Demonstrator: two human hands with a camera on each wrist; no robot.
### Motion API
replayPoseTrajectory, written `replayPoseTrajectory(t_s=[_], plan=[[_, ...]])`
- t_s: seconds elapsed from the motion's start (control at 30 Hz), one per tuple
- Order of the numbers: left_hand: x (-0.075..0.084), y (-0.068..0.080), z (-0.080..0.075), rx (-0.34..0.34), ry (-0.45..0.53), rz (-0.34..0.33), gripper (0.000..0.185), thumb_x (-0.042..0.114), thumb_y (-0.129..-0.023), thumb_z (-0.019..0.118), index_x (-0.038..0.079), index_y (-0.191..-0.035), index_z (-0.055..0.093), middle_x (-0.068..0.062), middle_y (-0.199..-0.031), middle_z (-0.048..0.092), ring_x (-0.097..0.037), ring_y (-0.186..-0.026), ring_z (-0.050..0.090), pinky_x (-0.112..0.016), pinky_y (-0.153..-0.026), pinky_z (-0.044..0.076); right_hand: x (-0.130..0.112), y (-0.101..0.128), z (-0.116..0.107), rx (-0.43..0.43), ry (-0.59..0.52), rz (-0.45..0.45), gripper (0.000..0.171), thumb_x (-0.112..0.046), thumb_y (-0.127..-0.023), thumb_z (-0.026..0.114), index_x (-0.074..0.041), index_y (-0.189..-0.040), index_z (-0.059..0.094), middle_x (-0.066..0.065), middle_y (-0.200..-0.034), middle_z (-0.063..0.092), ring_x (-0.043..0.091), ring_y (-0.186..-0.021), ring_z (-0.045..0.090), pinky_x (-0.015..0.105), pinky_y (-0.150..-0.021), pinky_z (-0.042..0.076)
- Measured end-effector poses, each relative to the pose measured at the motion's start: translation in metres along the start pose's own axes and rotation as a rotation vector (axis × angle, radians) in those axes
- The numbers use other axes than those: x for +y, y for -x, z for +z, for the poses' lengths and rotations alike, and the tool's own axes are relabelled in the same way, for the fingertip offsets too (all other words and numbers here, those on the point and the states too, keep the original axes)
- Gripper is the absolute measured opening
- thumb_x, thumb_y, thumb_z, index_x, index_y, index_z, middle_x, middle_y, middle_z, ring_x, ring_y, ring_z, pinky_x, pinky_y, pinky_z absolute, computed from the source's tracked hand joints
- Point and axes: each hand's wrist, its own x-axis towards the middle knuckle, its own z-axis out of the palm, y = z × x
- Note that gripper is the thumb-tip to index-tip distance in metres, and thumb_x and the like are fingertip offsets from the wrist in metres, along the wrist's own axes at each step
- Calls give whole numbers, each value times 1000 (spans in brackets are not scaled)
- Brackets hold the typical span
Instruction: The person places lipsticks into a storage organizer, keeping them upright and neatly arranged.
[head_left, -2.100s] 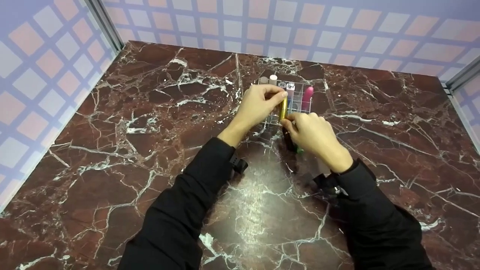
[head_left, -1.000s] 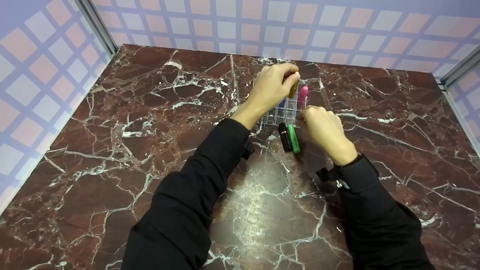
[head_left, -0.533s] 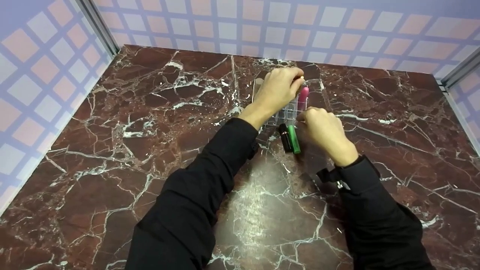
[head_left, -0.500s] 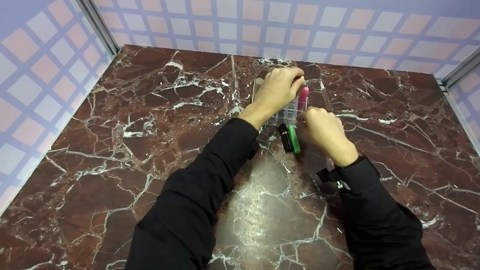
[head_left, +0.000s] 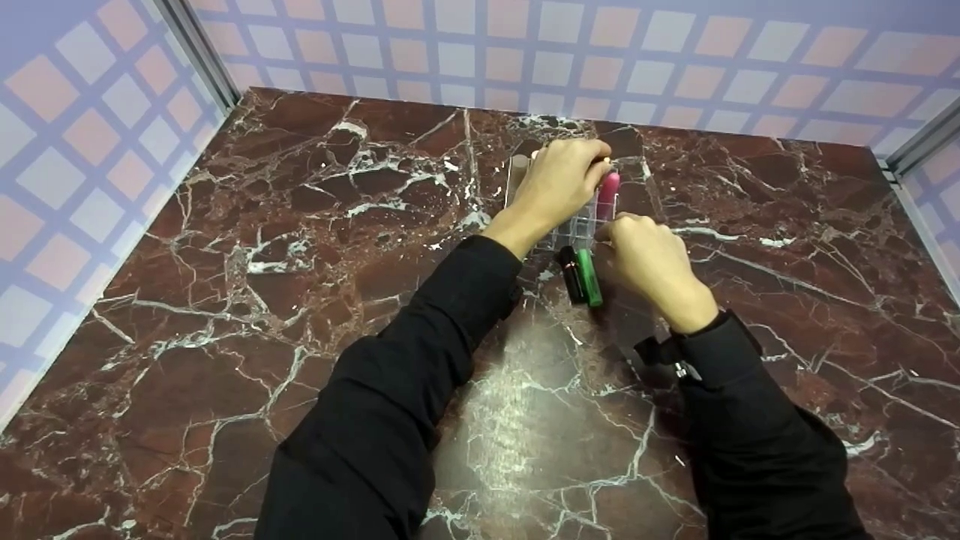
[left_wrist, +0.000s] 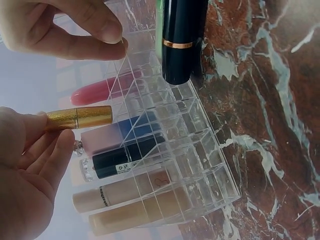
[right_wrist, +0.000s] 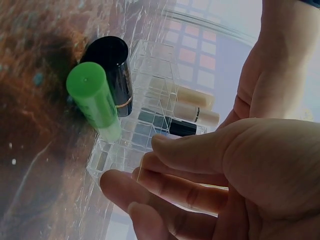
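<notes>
dark red marble table [head_left: 225, 315] with white veins fills most of the frame, checkered pink-and-lavender walls [head_left: 525, 45] along the top and left, metal corner posts [head_left: 202, 49].

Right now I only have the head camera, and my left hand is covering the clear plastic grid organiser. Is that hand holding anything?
Observer: Yes. In the left wrist view the left hand pinches a gold glitter tube, its tip at the open top of the clear plastic grid organiser.
Operator: Which tubes does my hand hide?
Observer: A blue tube, a black tube and two beige tubes stand in its cells.
Operator: Is my right hand gripping something?
Observer: No. The right hand holds nothing; its fingertips touch the organiser's rim.
</notes>
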Motion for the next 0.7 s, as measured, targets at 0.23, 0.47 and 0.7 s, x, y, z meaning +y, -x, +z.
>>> replayPoseTrajectory(t_s=[0.23, 0.47, 0.7], plan=[[0, -1, 2, -6, 3, -3, 22, 17, -105, 56, 7, -119, 70, -5, -108, 74, -12, -88, 66, -19, -81, 51, 0, 0, 1, 9, 0, 3, 15, -4, -82, 63, -5, -89, 76, 23, -90, 70, 49, -73, 66, 61, -59, 52], [0, -2, 3, -10, -8, -8, 23, 15, -105, 57, 8, -123, 70, -5, -116, 73, -14, -98, 68, -19, -88, 51, -1, 0, 0, -5, 0, 8, 17, -5, -84, 64, -6, -94, 77, 22, -92, 70, 49, -75, 66, 60, -60, 52], [0, -2, 6, -13, -18, 3, 19, 14, -104, 57, 9, -113, 73, -3, -105, 75, -14, -92, 68, -21, -85, 51, -1, 1, 2, 20, -2, 2, 10, -7, -85, 63, -5, -82, 73, 23, -88, 68, 49, -72, 65, 60, -58, 51]])
